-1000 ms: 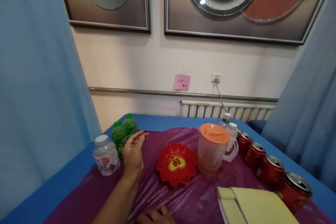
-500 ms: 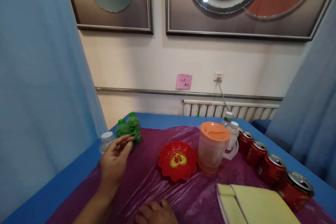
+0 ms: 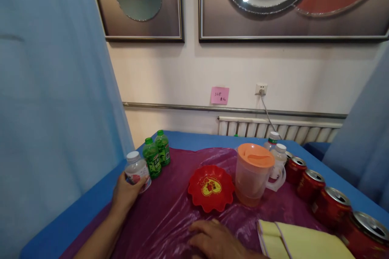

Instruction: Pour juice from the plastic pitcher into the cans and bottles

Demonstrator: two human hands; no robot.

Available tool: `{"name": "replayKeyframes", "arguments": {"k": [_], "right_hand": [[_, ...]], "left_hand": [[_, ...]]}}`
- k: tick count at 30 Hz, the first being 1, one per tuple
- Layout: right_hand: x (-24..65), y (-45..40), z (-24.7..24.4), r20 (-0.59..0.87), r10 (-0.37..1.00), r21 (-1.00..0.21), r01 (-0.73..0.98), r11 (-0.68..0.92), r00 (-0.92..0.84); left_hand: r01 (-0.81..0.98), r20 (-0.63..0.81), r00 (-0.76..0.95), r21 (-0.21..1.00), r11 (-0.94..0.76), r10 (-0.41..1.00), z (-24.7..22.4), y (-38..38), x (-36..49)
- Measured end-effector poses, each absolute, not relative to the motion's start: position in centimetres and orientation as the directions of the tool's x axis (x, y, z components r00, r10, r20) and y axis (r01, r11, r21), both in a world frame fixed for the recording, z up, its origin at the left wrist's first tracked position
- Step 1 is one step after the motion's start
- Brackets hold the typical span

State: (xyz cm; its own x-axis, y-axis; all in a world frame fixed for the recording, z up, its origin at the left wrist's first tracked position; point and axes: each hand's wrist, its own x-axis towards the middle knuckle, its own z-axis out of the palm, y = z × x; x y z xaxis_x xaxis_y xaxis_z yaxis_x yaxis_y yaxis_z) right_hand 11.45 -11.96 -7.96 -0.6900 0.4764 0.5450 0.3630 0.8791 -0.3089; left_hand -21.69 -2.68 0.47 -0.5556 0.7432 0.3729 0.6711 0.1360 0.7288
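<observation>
My left hand [image 3: 127, 190] is wrapped round the lower part of a clear bottle with a white cap and a red-patterned label [image 3: 138, 172]. That bottle stands upright at the left of the table. Just behind it are two green bottles [image 3: 152, 160] with green tops. My right hand [image 3: 214, 238] is low in the middle, over the purple plastic sheet [image 3: 164, 214], with its fingers loosely spread and nothing in them. Beyond its fingers lies a red scalloped plate [image 3: 197, 188] with a yellow heart design.
A clear pitcher with an orange lid [image 3: 254, 158] stands right of the plate, two white-capped bottles [image 3: 279, 154] behind it. Several red cans [image 3: 331, 206] line the right side. A folded yellow cloth [image 3: 300, 238] lies in front. Blue curtains [image 3: 60, 109] hang at both sides.
My left hand has gone from in front of the green bottles, fingers free, down to the white-capped bottle and closed round it. My right hand has shifted right. The view has turned slightly left.
</observation>
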Motion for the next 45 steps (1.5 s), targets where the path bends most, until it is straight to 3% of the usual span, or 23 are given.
{"name": "replayKeyframes", "arguments": {"k": [5, 8, 14, 16, 19, 24, 31, 45], "right_hand": [[14.1, -10.9, -6.3, 0.635, 0.503, -0.408, 0.298, 0.863, -0.587], [14.7, -10.8, -5.6, 0.732, 0.484, -0.405, 0.266, 0.875, -0.479], [14.9, -11.1, -4.9, 0.813, 0.545, -0.460, 0.347, 0.817, -0.206], [15.1, -11.0, -5.1, 0.827, 0.549, -0.474, 0.374, 0.797, -0.122], [15.5, -10.6, -5.4, 0.816, 0.578, -0.522, 0.396, 0.756, -0.028], [16.6, -9.6, -5.1, 0.701, 0.699, -0.685, 0.409, 0.604, 0.141], [17.3, -8.4, -5.2, 0.579, 0.804, -0.790, 0.339, 0.511, 0.137], [17.4, -9.2, -5.1, 0.590, 0.802, -0.778, 0.328, 0.535, 0.092]], "left_hand": [[0.639, 0.324, -0.607, 0.741, 0.204, 0.726, 0.6, -2.6, -21.2], [0.639, 0.343, -0.614, 0.744, 0.194, 0.711, 1.5, -3.3, -20.0], [0.694, 0.513, -0.418, 0.713, -0.102, 0.750, 3.8, -3.6, -12.3], [0.754, 0.628, -0.277, 0.612, -0.241, 0.727, 3.6, -3.0, -9.4], [0.812, 0.780, 0.011, 0.358, -0.460, 0.626, 2.5, -1.8, -6.4], [0.803, 0.830, 0.274, 0.080, -0.590, 0.485, 0.1, -0.4, -4.9], [0.752, 0.813, 0.427, -0.076, -0.655, 0.396, -1.2, -0.6, -4.5], [0.714, 0.800, 0.472, -0.098, -0.693, 0.372, -1.1, -1.7, -4.2]]}}
